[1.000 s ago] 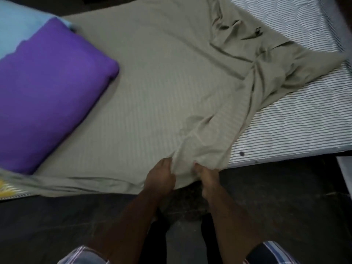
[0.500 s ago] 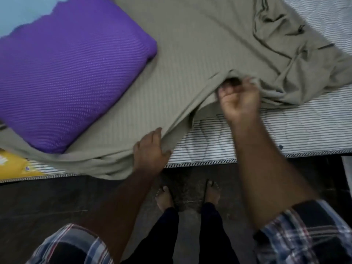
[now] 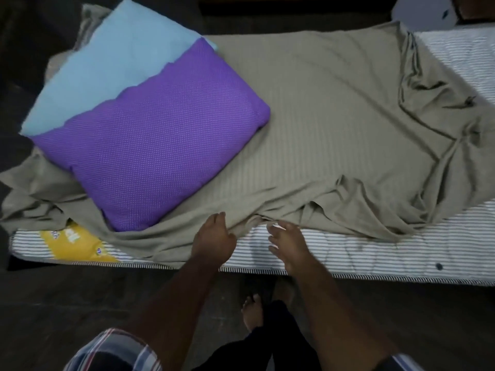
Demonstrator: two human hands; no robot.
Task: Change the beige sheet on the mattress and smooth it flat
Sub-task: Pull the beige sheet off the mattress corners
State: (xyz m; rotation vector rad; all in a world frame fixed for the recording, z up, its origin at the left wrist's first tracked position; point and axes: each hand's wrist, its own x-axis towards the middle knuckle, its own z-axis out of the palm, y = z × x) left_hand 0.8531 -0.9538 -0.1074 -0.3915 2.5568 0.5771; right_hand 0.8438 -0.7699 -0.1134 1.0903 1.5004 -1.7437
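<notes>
Head view: beige sheet (image 3: 334, 124) lay bunched across the mattress (image 3: 401, 253), near edge w/ bare ticking. Left hand (image 3: 214, 241) gripped the hem; right hand (image 3: 288, 243) hovered, fingers spread. Best: pinch hem w/ both, pull toward near edge evenly, mind the pillow (image 3: 150, 145) pinning it.

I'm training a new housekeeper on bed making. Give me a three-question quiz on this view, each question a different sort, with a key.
1. True or false: the beige sheet covers the whole striped mattress.
2. What lies on the sheet at the left end? A) a folded towel B) a purple and blue pillow C) a laundry basket
3. Fill in: the left hand and right hand are both at the sheet's ____ edge.

Key
1. False: bare mattress shows along the near side and at the right end.
2. B
3. near, about midway along the bed.
</notes>
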